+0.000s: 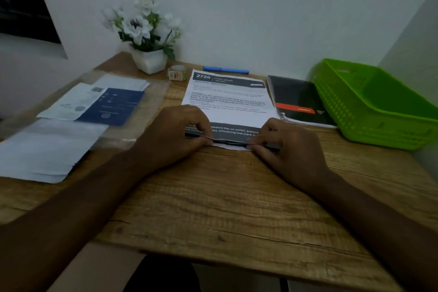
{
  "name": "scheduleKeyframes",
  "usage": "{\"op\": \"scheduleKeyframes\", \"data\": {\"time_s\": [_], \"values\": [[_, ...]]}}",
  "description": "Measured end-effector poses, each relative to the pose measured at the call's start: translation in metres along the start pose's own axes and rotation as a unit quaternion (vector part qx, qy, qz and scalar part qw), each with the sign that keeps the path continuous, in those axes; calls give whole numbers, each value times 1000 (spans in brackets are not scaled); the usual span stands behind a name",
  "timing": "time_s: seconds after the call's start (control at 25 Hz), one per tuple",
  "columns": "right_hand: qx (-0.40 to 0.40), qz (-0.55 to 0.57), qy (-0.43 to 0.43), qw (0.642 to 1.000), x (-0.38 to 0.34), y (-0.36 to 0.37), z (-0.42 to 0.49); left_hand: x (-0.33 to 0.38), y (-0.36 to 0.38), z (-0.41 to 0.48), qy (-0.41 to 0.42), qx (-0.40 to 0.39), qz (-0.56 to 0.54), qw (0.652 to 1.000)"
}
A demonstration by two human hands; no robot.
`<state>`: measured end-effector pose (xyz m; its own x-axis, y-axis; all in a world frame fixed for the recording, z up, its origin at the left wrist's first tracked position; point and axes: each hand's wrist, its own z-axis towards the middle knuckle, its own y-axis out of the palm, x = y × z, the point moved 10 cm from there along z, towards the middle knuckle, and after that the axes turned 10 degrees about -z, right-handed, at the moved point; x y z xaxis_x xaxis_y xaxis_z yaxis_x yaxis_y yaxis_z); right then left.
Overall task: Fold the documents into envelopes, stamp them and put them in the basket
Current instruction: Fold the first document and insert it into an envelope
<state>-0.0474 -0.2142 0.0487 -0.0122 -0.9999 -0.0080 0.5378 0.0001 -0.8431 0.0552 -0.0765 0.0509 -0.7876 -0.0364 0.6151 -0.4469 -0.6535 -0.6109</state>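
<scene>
Document (227, 104) near edge pinched: left hand (175, 133), right hand (288, 146) | basket (343, 111) right

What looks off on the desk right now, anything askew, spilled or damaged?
Only the document. The left hand and right hand pinch its near edge, and between them a white sliver pokes out under the dark printed band, so the layers seem misaligned. Nothing looks spilled or torn.

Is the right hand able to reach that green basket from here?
Probably yes: the green basket sits on the right hand's side, only table between, though that hand now pinches the document.
</scene>
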Motion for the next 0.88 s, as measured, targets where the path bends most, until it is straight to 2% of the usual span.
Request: {"op": "scheduleKeyframes", "data": {"time_s": [0.28, 0.52, 0.72, 0.88], "values": [[28, 154, 70, 985, 21, -13, -9, 14, -1, -2, 46, -5, 28, 999], [69, 27, 66, 995, 9, -62, -46, 52, -8, -16, 82, 14, 44, 996], [88, -21, 37, 995, -22, -93, -97, 86, -2, -69, 107, 4, 75, 991], [75, 0, 11, 997, -50, -95, -124, 93, -3, -105, 100, 0, 76, 992]]}}
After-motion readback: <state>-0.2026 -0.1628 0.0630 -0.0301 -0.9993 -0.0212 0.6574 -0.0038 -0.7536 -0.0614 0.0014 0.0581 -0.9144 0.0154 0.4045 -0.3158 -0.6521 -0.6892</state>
